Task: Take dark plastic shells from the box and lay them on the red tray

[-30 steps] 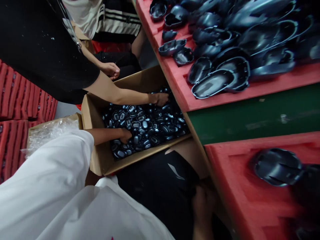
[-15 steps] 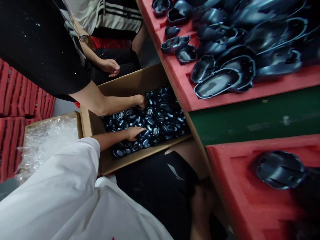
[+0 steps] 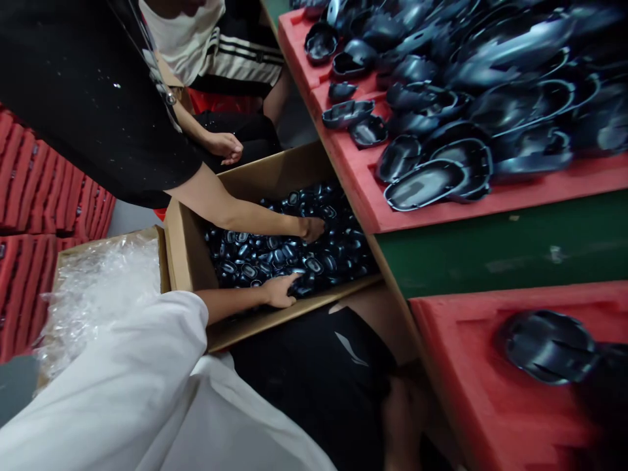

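Observation:
My left hand [image 3: 282, 290] reaches into a cardboard box [image 3: 184, 252], near its close wall. The fingers are stretched out with the thumb apart, and their tips touch or hover over the pile; which of the two I cannot tell. Many small, glossy dark plastic shells [image 3: 279, 255] fill the box, some rounded side up and some with the hollow rim showing. A co-worker's hand [image 3: 311, 229] is in the same pile, beyond mine, with its fingers curled down among the pieces. My right hand is not in view.
A red foam tray [image 3: 370, 209] on the green bench [image 3: 490, 252] carries larger dark shells [image 3: 426, 183]. Another red tray [image 3: 456, 340] holds one dark shell [image 3: 549, 347]. Clear plastic bags [image 3: 112, 281] fill a carton at left, before stacked red trays [image 3: 29, 176]. Another person's hand [image 3: 226, 147] rests behind the box.
My left hand has shifted toward the near wall of the box. The co-worker's hand has moved right across the pile. The view has tilted slightly, so everything sits lower.

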Demonstrator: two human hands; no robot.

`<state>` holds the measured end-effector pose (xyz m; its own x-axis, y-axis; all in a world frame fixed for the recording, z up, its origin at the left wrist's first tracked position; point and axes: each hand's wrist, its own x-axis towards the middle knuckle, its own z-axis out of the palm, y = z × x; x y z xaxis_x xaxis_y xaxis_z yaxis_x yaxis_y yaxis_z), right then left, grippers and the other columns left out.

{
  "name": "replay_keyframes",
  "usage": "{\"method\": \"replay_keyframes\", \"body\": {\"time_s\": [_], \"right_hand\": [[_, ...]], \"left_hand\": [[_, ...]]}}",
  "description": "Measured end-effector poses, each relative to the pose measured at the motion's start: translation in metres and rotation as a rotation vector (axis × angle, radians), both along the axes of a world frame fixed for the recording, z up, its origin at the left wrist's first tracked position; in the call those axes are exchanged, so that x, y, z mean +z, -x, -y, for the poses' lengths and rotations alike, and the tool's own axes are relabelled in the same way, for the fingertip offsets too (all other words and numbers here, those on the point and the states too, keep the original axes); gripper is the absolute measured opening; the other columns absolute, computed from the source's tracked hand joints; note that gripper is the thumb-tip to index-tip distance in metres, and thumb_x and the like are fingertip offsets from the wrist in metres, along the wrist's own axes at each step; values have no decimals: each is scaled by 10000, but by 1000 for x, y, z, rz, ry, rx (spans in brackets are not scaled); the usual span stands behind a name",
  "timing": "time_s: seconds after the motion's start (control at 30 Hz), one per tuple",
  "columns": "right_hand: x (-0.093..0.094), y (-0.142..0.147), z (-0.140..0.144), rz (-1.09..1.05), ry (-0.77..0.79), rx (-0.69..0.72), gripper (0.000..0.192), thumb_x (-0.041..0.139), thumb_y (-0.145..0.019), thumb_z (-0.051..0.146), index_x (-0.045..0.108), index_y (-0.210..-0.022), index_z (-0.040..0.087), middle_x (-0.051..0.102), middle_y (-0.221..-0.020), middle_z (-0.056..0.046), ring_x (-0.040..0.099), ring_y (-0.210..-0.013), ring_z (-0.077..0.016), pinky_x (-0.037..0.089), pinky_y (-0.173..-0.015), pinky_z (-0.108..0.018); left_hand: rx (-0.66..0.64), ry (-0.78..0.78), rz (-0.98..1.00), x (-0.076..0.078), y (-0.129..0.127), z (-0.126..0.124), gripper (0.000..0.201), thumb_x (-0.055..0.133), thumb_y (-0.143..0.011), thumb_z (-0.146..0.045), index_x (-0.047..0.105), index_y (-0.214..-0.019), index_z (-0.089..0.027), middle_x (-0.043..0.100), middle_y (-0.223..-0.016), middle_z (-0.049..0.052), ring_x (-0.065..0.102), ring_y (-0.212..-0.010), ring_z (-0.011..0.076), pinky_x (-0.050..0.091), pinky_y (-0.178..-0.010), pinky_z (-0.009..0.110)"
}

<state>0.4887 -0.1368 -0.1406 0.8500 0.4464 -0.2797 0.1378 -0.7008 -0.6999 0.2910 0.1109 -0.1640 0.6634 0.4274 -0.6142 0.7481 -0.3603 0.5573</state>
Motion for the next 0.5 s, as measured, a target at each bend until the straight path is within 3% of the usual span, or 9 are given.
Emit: {"method": "replay_keyframes", "body": {"time_s": [0.1, 0.23, 0.3, 0.4, 0.5], "right_hand": [[-1, -3, 0, 27, 12, 39, 309, 479, -592, 577, 470, -572, 269, 615, -670, -98, 590, -865, -358, 479, -849, -532], [3, -2, -1, 18, -6, 43, 290, 487, -575, 558, 508, -576, 269, 629, -688, -95, 582, -878, -358, 465, -877, -534], [6, -1, -2, 5, -16, 43, 297, 484, -565, 563, 514, -555, 267, 630, -676, -94, 580, -852, -358, 463, -869, -538], [10, 0, -4, -7, -20, 38, 315, 480, -561, 572, 519, -514, 263, 606, -626, -87, 575, -780, -339, 467, -836, -528], [17, 1, -7, -5, -15, 76, 330, 466, -576, 572, 523, -477, 263, 565, -554, -75, 564, -727, -318, 475, -788, -501]], "left_hand": [[187, -62, 20, 8, 2, 9, 715, 558, -862, -348, 352, -1534, -218, 559, -1466, 88, 557, -1319, 251, 466, -1098, 342], [536, -473, -142, 8, 28, -13, 657, 496, -917, -388, 349, -1523, -180, 347, -1616, 136, 311, -1494, 306, 321, -1209, 485], [576, -599, -269, 5, 46, -40, 679, 487, -931, -456, 363, -1522, -146, 341, -1613, 174, 244, -1510, 374, 247, -1219, 567], [573, -596, -363, 3, 62, -78, 690, 464, -933, -587, 456, -1478, -165, 468, -1530, 186, 328, -1445, 428, 287, -1165, 609], [555, -573, -333, 2, 57, -83, 703, 513, -905, -612, 451, -1495, -237, 489, -1518, 160, 369, -1403, 420, 376, -1086, 596]]}}
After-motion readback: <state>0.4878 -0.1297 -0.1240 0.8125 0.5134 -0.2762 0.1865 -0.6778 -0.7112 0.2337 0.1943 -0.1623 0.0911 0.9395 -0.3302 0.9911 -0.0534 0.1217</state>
